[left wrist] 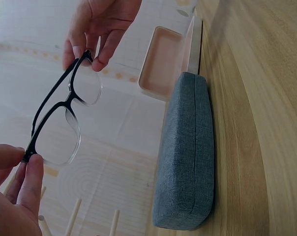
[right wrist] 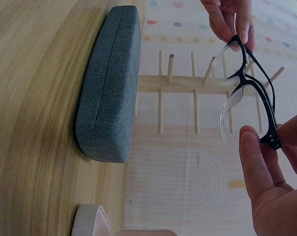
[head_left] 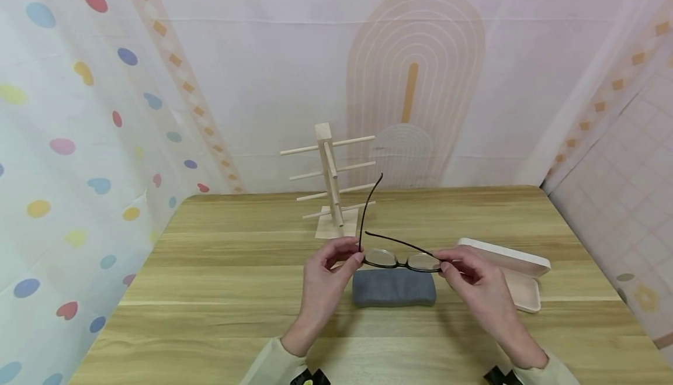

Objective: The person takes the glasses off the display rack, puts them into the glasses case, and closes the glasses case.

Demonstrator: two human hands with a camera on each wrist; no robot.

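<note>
Glasses [head_left: 402, 266] are hanging in mid-air over the table [head_left: 194, 291], bridging the two hands, with their long axis running left to right, roughly parallel to the grey case [head_left: 394, 288] lying closed beneath them. Left hand [head_left: 328, 280] is pinching the left hinge corner between thumb and fingers; right hand [head_left: 481, 285] is pinching the opposite corner likewise, so neither is lying nearer. Left temple [head_left: 363, 212] is reaching away from the body, towards the rack [head_left: 329, 189]; right temple [head_left: 399, 242] is slanting inward, its tip pointing towards the left one. Both wrist views are showing the glasses apart from the grey case, not touching it. Past the left hand the rack is standing upright, while the white case [head_left: 523, 291] is lying open just beside the right hand.
</note>
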